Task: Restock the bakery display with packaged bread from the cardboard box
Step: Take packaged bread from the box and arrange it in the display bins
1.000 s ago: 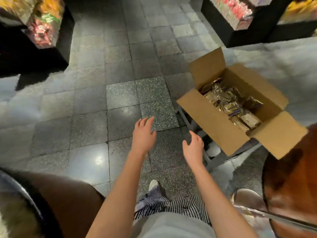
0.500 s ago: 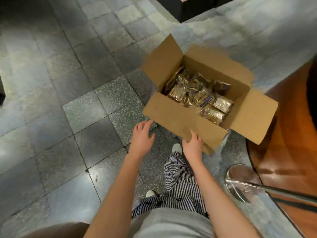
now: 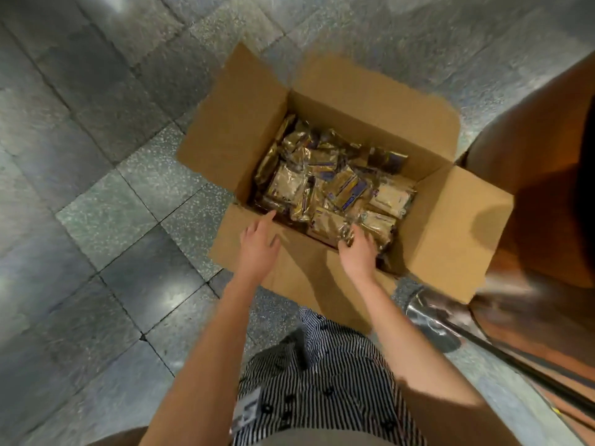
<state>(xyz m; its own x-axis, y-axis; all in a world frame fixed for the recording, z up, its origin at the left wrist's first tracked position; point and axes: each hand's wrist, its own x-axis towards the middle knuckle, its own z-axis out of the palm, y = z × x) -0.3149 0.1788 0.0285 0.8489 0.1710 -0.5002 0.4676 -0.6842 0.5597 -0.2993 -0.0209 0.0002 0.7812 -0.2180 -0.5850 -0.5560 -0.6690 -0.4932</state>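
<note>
left hand (image 3: 259,249) now over cardboard box (image 3: 235,136) rim, right hand (image 3: 357,252) touching packets (image 3: 325,181)

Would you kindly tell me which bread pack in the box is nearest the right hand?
The pack against the box's near wall, just at the right hand's fingertips; all other packs lie deeper in the box.

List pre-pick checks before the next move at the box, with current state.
1. cardboard box flaps folded out, opening unobstructed: ok.
2. packaged bread available inside: ok, many packs.
3. left hand free, fingers straight, over the near flap: ok.
4. right hand grip on a pack: cannot tell; fingertips at the nearest packs, blurred.
5. Display target in view: cannot tell; only a brown wooden surface at right.
</note>
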